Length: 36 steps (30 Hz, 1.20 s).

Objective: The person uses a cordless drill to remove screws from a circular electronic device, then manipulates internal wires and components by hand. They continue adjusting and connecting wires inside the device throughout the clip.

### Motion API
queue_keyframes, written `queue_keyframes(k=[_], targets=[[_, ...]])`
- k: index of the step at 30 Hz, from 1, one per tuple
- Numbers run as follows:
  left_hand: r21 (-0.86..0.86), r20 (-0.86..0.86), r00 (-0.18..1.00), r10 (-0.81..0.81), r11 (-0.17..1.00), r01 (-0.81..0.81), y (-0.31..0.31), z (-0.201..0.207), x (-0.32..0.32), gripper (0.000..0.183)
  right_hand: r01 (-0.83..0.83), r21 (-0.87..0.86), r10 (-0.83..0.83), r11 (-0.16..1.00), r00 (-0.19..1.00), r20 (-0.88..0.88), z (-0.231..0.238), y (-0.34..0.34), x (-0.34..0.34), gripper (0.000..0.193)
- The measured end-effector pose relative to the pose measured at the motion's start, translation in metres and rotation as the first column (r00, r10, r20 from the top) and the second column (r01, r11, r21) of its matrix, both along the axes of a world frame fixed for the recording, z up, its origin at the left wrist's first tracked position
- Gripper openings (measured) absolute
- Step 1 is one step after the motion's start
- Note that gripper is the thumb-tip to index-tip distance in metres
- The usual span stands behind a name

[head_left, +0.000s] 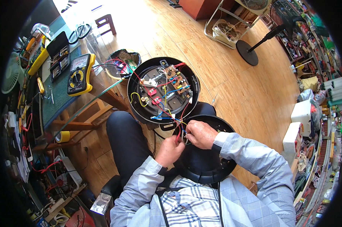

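Observation:
A round black appliance housing point(132, 99) sits open beyond my knees, with a brown circuit board point(178, 81) and red, blue and yellow wires inside. Its wires run over the near rim down to my hands. My left hand point(170, 151) is closed on the wires point(179, 130), a red one among them. Just to its right, my right hand point(202, 134) pinches wires from the same bundle; the fingertips hide exactly which. Below both hands, a black bowl-shaped cover point(201, 163) rests across my lap, joined to the housing by the wires.
At the left, a glass-topped table point(93, 99) holds a yellow multimeter point(79, 75), a bit case point(58, 56) and loose tools. A small basket point(135, 56) adjoins the housing. White boxes point(293, 138) and crowded shelves line the right side. A black fan stand point(247, 53) stands farther off.

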<state>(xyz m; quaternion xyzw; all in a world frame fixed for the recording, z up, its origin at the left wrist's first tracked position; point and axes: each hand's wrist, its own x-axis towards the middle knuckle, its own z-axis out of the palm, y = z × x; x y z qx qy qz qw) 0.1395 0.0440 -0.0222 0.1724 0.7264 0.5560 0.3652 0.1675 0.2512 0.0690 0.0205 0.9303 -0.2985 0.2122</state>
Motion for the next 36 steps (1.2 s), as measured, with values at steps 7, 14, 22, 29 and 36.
queue_keyframes(k=[7,14,22,29,36], targets=[[-0.095,-0.004,0.999,-0.049,0.994,0.049,0.001,0.013,-0.005,0.024,0.059,0.043,-0.060,0.997,0.998,0.019,0.011,-0.006,0.002,0.025],[-0.059,-0.093,0.995,-0.046,0.997,0.040,0.001,0.010,0.000,0.026,0.020,-0.021,-0.019,1.000,0.998,0.053,0.003,-0.002,0.002,0.024],[-0.029,-0.079,0.996,-0.044,0.999,0.042,-0.001,0.002,0.002,0.028,-0.079,0.096,0.069,0.992,0.992,0.108,0.003,-0.011,0.010,0.024],[-0.054,-0.083,0.995,-0.053,0.997,0.049,-0.001,0.004,0.001,0.030,-0.051,0.100,0.043,0.994,0.996,0.080,0.003,-0.013,0.012,0.023],[-0.059,-0.117,0.992,-0.039,0.998,0.032,-0.001,0.007,0.001,0.031,-0.007,0.104,0.000,0.995,0.998,0.067,-0.001,-0.015,0.014,0.025]])
